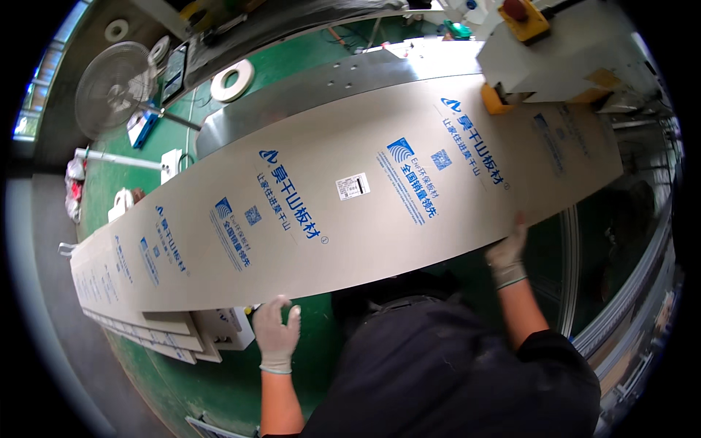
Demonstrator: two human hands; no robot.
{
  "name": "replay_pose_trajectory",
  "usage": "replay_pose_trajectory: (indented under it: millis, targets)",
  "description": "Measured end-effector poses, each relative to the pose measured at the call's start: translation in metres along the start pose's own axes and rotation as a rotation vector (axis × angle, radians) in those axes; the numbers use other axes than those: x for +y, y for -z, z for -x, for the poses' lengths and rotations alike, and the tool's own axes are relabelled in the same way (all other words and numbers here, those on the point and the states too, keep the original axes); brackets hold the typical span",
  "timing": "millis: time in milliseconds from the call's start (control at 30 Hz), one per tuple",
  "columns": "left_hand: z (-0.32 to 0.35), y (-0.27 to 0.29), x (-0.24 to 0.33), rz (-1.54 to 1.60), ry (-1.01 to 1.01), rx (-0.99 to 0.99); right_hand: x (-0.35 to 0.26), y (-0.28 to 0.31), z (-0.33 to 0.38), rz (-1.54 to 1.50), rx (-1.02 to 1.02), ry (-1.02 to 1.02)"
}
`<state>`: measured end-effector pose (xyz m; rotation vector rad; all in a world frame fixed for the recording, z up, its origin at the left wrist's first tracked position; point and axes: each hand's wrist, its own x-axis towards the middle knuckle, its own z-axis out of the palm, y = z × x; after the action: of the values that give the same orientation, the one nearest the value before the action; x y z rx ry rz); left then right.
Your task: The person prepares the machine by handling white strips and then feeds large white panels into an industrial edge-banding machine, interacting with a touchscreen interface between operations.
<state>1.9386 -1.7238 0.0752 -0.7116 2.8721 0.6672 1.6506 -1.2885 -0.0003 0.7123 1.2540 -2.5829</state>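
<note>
A long beige board (321, 255) with blue printing and a small white label (353, 187) spans the view from left to upper right. My right hand (509, 252), in a pale glove, grips the board's near edge at the right; some of its fingers are hidden or blurred. At the near edge left of my body is my left hand (277, 332), also gloved. Its thumb stands apart from the fingers, and nothing shows in it. The board's far side lies along a metal table (292, 102), and its right part passes below a white machine head (558, 55).
Stacked boards (168, 339) stand at the lower left. An orange-yellow guard (495, 100) hangs from the machine by the board. Beyond the table are a fan (113, 89) and a white roll (232, 81) on the green floor. Metal rails (624, 299) run along the right.
</note>
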Motion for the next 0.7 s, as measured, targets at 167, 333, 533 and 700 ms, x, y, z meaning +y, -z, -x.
replay_pose_trajectory:
  millis: [167, 333, 533, 700]
  targets:
    - [-0.022, 0.040, -0.091, -0.540, 0.061, -0.195, 0.110, -0.097, 0.085, -0.240, -0.088, -0.347]
    - [-0.059, 0.052, -0.149, -0.489, -0.017, -0.169, 0.141, -0.084, 0.058, -0.316, 0.092, -0.118]
    - [-0.066, 0.052, -0.162, -0.454, -0.200, -0.154, 0.140, -0.094, 0.060, -0.261, 0.122, 0.043]
    - [-0.062, 0.064, -0.198, -0.461, -0.414, -0.195, 0.160, -0.103, 0.078, -0.267, 0.066, 0.036]
